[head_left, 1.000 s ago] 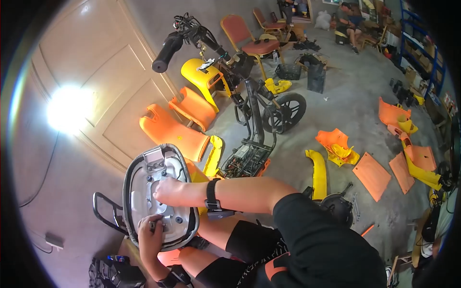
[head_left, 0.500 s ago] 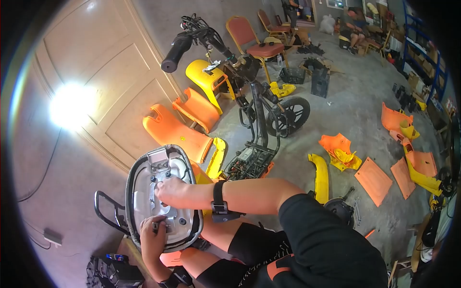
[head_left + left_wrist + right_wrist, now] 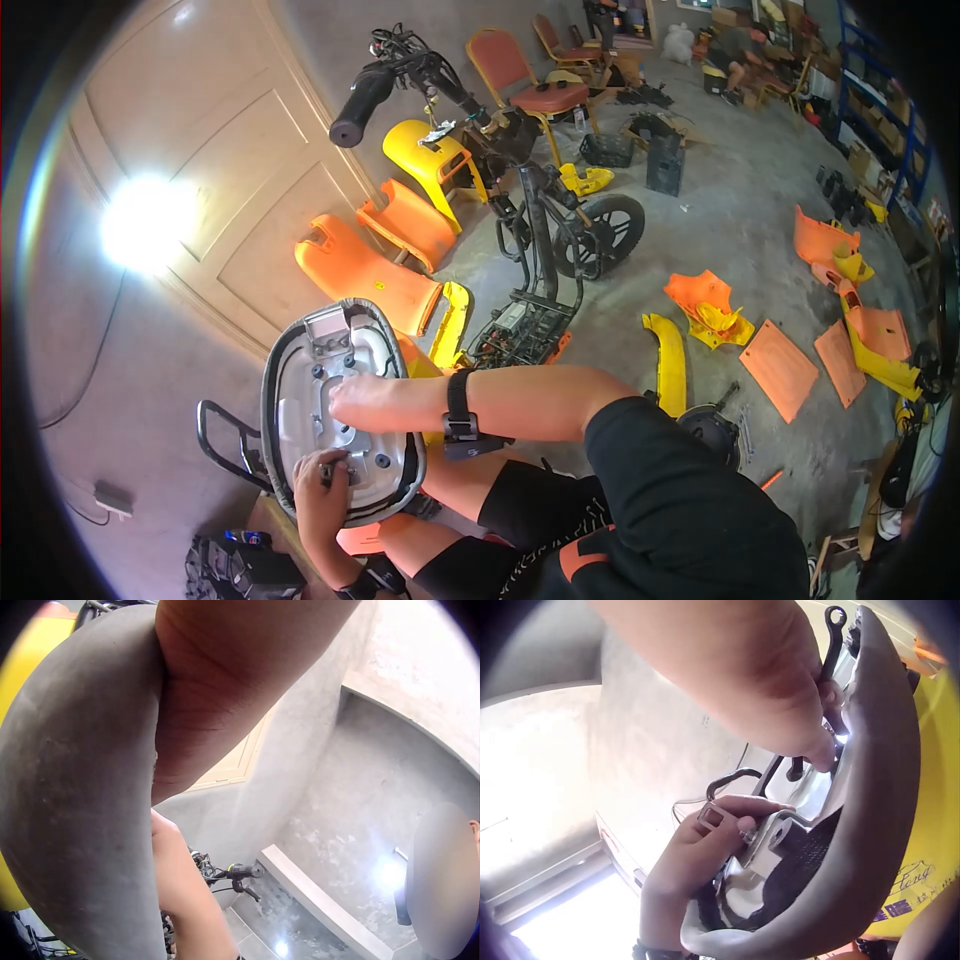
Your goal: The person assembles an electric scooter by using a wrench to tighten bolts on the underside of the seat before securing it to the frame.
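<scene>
An upturned scooter seat stands over the person's lap, its pale underside with metal plate facing up. At the middle of that underside, the right hand grips a dark wrench, whose ring end sticks out past the fingers; its working point is mostly hidden by the hand. The left hand, at the seat's lower end, pinches a small metal bracket with a square opening, close beside the seat's fittings. In the left wrist view the seat's grey outer cover hides most of the work.
A stripped scooter frame stands ahead, with orange panels by the door. More orange panels and a yellow strip lie on the floor to the right. Chairs and a seated person are farther back.
The head view has shifted slightly. Both hands stay at the same places on the seat, the right hand turning only a little. The person at the back bends farther forward.
</scene>
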